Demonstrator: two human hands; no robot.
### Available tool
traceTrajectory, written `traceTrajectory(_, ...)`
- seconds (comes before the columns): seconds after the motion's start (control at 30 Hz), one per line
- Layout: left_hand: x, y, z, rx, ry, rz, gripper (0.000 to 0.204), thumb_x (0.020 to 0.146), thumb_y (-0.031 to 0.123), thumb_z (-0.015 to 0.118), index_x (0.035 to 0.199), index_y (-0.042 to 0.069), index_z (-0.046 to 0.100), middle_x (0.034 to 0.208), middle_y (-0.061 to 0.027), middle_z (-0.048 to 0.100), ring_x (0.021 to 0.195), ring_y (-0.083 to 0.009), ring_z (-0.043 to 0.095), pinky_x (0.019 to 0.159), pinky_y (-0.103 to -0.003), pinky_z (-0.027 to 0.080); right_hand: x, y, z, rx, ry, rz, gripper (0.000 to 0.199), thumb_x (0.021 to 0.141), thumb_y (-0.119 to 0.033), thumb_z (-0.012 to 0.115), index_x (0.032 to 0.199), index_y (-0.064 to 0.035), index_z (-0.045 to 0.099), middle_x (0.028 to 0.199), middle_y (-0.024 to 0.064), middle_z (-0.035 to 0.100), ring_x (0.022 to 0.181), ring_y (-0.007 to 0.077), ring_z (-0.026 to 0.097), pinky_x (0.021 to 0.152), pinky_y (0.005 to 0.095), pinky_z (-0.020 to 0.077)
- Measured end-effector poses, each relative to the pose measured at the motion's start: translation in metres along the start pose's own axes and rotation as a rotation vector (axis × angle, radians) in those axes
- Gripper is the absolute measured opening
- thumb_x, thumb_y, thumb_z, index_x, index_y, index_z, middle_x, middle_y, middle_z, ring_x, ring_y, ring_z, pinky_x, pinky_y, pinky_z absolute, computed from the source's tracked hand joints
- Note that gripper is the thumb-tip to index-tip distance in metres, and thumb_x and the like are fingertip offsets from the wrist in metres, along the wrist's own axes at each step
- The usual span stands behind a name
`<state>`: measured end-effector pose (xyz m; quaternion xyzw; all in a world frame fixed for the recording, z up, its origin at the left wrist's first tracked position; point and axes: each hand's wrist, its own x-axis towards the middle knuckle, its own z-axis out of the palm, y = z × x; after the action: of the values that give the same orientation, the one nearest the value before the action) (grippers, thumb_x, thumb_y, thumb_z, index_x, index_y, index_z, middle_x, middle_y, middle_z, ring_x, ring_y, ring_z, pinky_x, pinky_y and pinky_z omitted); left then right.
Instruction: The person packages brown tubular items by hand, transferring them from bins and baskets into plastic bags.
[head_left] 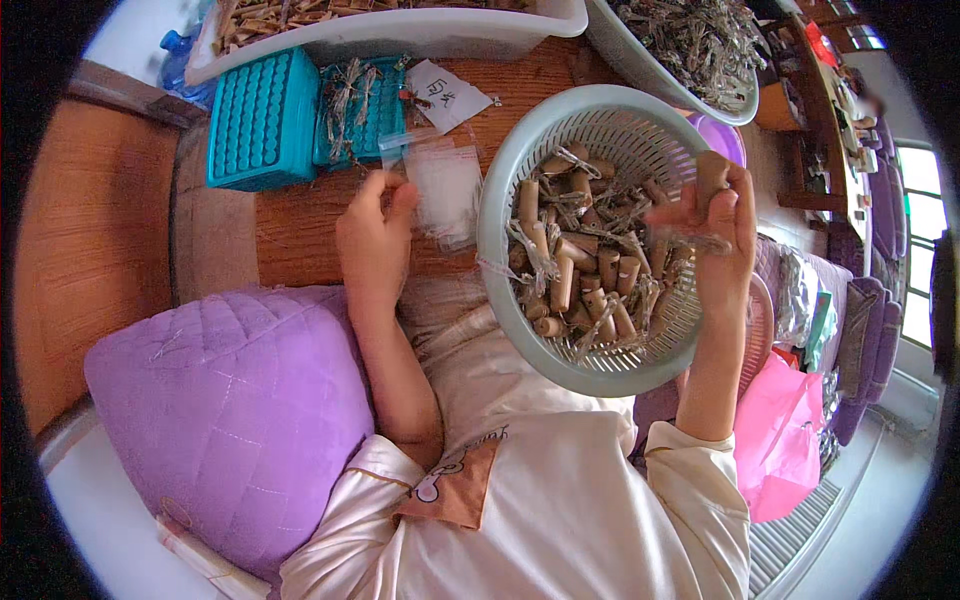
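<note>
- My left hand (375, 235) rests on the wooden tabletop (300, 230), fingers pinched narrow on the edge of a small clear plastic zip bag (445, 190), so the bag stays flat and its mouth is within reach.
- My right hand (715, 225) is raised over the round pale-green plastic colander basket (500, 190), closed around 1 short tan cardboard-like tube (712, 172) with a strip of silvery shredded material (700, 242) trailing from it.
- The basket sits tilted on my lap against the table edge, keeping its heap of tan tubes (585, 270) close to both hands.
- A quilted purple cushion (230, 410) lies beside my left arm.
- Further back on the table stand a teal plastic tray with rows of holes (262, 120) and a white rectangular tub (420, 35) of similar pieces.
</note>
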<state>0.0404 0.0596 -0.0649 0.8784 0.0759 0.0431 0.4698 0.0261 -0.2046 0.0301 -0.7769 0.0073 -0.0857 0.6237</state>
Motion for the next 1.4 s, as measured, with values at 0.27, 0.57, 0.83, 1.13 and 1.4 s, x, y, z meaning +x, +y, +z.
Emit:
traceTrajectory(0.27, -0.025, 0.044, -0.013, -0.835, -0.531, 0.676, 0.036, 0.076, 0.021, 0.060, 0.107, 0.006, 0.051, 0.071, -0.0063, 0.063, 0.072, -0.0162, 0.061, 0.060, -0.024, 0.047, -0.018, -0.018, 0.032, -0.189, -0.009, 0.045, 0.028, 0.091, -0.024, 0.032, 0.104, -0.0017, 0.043, 0.073, 0.0046, 0.046, 0.054, 0.0086, 0.044, 0.048, 0.0217, 0.0390)
traceTrajectory(0.57, -0.055, 0.089, 0.013, -0.584, -0.321, 0.409, 0.028, 0.074, 0.017, 0.062, 0.095, 0.003, 0.049, 0.075, -0.0099, 0.060, 0.064, -0.0171, 0.061, 0.055, -0.026, 0.046, -0.032, -0.031, 0.058, -0.458, -0.102, -0.172, 0.020, 0.079, -0.009, 0.048, 0.097, -0.0008, 0.049, 0.078, 0.0157, 0.057, 0.070, 0.0286, 0.058, 0.063, 0.0311, 0.0443)
traceTrajectory(0.83, -0.055, 0.083, 0.010, -0.754, -0.210, 0.197, 0.025, 0.075, 0.014, 0.063, 0.092, 0.003, 0.050, 0.076, -0.0069, 0.060, 0.057, -0.0085, 0.058, 0.046, -0.022, 0.042, -0.041, -0.038, 0.049, -0.062, -0.163, 0.269, 0.022, 0.078, -0.002, 0.050, 0.100, 0.0004, 0.053, 0.076, 0.0038, 0.057, 0.066, 0.0085, 0.052, 0.060, 0.0210, 0.0428)
traceTrajectory(1.13, -0.051, 0.080, 0.000, -0.637, -0.291, -0.029, 0.037, 0.066, 0.016, 0.071, 0.097, 0.005, 0.054, 0.067, -0.0076, 0.063, 0.053, -0.0025, 0.051, 0.045, -0.015, 0.036, -0.029, -0.053, 0.013, -0.076, 0.173, -0.115, 0.033, 0.077, -0.016, 0.060, 0.103, 0.0046, 0.053, 0.089, 0.0059, 0.054, 0.074, 0.0082, 0.053, 0.062, 0.0168, 0.0438)
traceTrajectory(1.4, -0.052, 0.090, -0.008, -0.352, -0.271, 0.222, 0.040, 0.065, 0.024, 0.070, 0.098, 0.007, 0.056, 0.063, -0.0017, 0.063, 0.042, -0.0012, 0.037, 0.038, -0.018, 0.027, -0.031, -0.074, 0.042, -0.443, 0.058, -0.343, 0.028, 0.059, -0.003, 0.070, 0.081, 0.0008, 0.055, 0.078, 0.0104, 0.057, 0.068, 0.0182, 0.057, 0.060, 0.0244, 0.0456)
